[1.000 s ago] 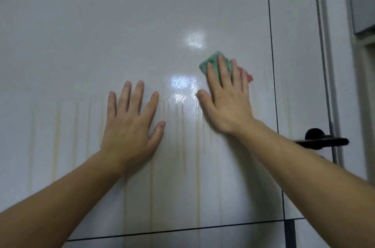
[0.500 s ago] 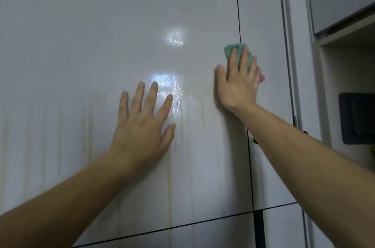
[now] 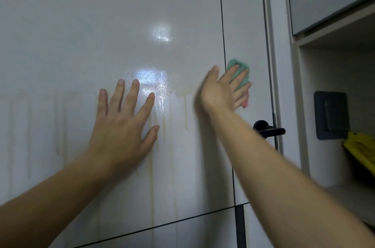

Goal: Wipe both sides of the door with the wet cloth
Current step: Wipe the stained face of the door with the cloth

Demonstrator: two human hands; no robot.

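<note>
**Cloth swept to the latch edge of the door; drip trails still below**

Over the last second I watched my right hand carry the wet cloth from the middle of the white door out toward 3 o'clock. A second earlier it was pressed flat near the centre, just right of the bright reflection; half a second earlier it had reached the thin vertical groove; at this moment it sat on the groove, close to the door's latch edge. The hand was curled around the green cloth, fingers wrapped over it, with a pink bit showing under the little finger. The hand was blurred, so I judged it mid-stroke.

My left hand lay open and flat on the panel, fingers spread, holding nothing, and had barely shifted across the three moments.

The black lever handle was at 5 o'clock from the cloth. A wet sheen lay around the centre, and yellowish run marks streaked down toward 6 o'clock, some of them between my two hands.

I judged that pass across this height finished at the right edge. The streaks below were unwiped, and the door's other side was not yet touched, as far as this view told.
</note>
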